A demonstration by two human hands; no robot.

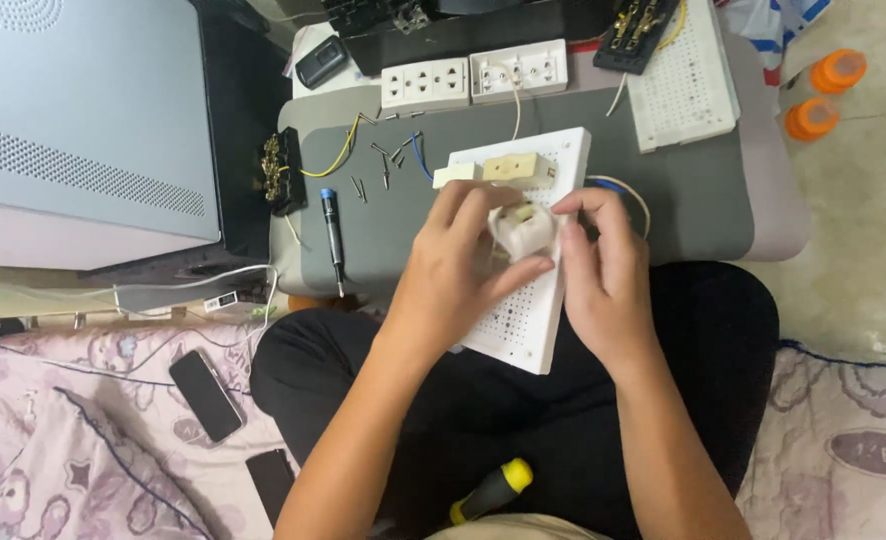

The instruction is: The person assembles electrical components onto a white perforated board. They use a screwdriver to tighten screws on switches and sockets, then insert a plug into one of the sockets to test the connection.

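My left hand (458,265) and my right hand (598,270) meet over a white perforated board (523,325) that leans from my lap onto a grey pad (683,205). Between the fingers of both hands sits a small white plastic lamp-holder-like part (519,228). The left thumb and fingers wrap it from the left, and the right fingertips pinch its right side. Just beyond the hands, a cream-coloured block (508,168) and a small white block (453,175) are fixed on the board's far end. Yellow and blue wires (631,192) curl out behind the board.
A blue-tipped screwdriver (333,235), loose screws (383,165) and a brass-and-black part (281,172) lie on the pad's left. Two white socket plates (473,75) and another perforated board (685,75) lie at the back. A yellow-handled screwdriver (493,490) rests on my lap; a phone (205,395) lies left.
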